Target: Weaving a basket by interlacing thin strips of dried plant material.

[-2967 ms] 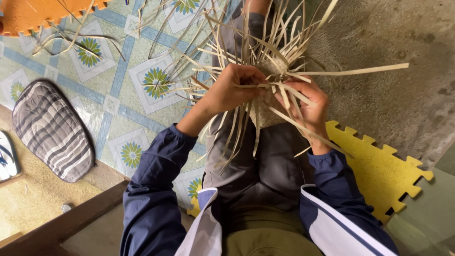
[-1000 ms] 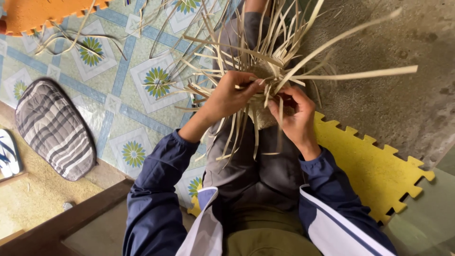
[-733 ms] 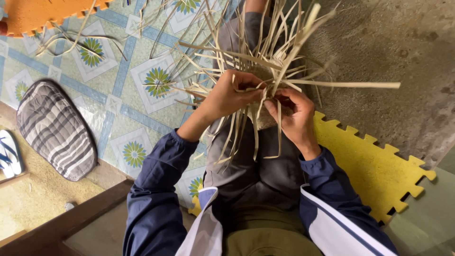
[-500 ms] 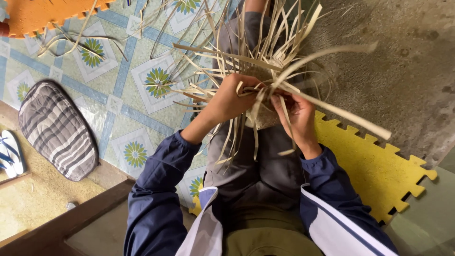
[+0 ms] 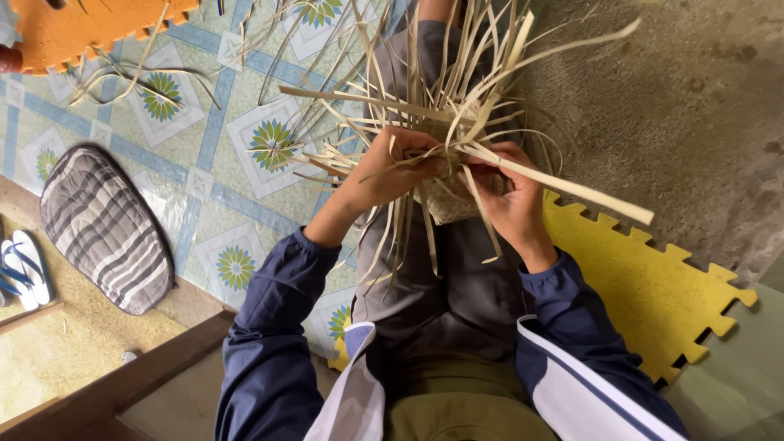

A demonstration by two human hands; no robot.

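Woven strip bundle (image 5: 449,196) held over the lap at upper centre of the frame, both hands closed on it

Head view: the left hand (image 5: 390,167) grips the pale strips from the left, fingers curled around them; the right hand (image 5: 508,200) pinches a long flat strip (image 5: 572,189) that runs toward the right edge. Loose ends fan upward. A yellow foam mat (image 5: 645,286) lies at right, an orange foam mat (image 5: 82,33) at upper left, a striped cushion (image 5: 102,229) at left on the patterned floor (image 5: 204,163)
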